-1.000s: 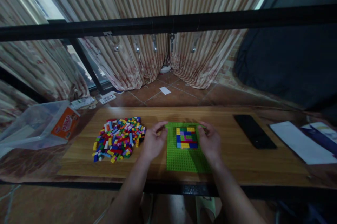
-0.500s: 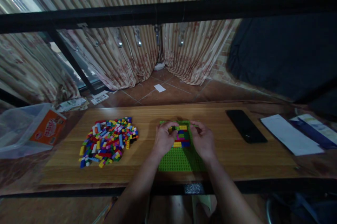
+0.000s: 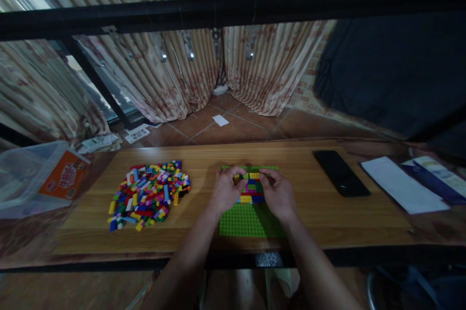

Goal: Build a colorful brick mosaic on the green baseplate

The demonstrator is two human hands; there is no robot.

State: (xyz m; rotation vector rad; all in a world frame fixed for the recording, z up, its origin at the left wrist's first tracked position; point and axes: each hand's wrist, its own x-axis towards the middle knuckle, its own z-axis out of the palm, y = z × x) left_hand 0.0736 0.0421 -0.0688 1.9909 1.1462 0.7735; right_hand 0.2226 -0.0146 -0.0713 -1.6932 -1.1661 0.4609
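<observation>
I see wooden desk (image 3: 345, 225); loose brick pile (image 3: 149, 194) on its left; green baseplate (image 3: 251, 222) near middle. Left hand (image 3: 227, 189) and right hand (image 3: 279, 193) half-curled over baseplate; I cannot tell whether either grips anything. Multicoloured brick block (image 3: 252, 192) sits on baseplate, between hands.

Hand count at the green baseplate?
2: the left hand at the left side of the multicolored brick block on the green baseplate, the right hand at the block's right side. No other hands visible.
</observation>
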